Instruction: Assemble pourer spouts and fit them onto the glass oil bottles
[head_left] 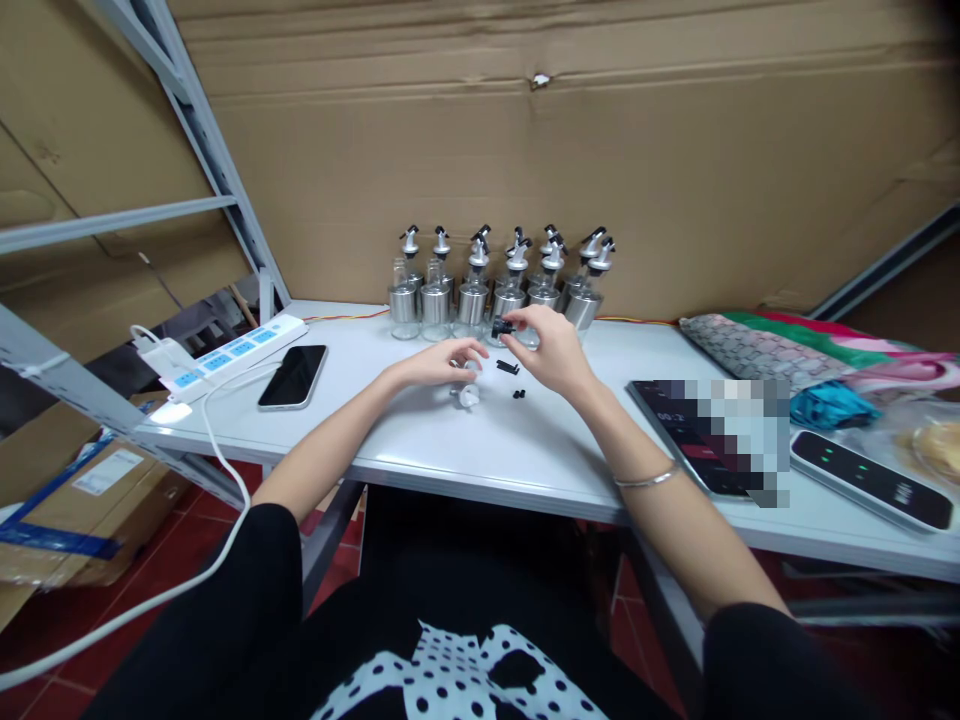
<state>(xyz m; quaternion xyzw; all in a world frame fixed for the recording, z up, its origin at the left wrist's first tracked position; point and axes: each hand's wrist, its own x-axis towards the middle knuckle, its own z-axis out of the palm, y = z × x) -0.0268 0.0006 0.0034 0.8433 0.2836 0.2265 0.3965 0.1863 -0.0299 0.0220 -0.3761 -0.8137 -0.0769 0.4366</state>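
Note:
My right hand pinches a small black plastic part between thumb and fingertips, just in front of a row of several glass and steel dispenser bottles with black and silver spouts. My left hand rests on the white table, fingers curled over a small white and silver piece; whether it grips that piece I cannot tell. Two more small black parts lie loose on the table between my hands.
A black phone and a white power strip with a trailing cable lie at the left. A dark tablet, a black device and patterned cloth bags sit at the right. Cardboard sheets stand behind the table.

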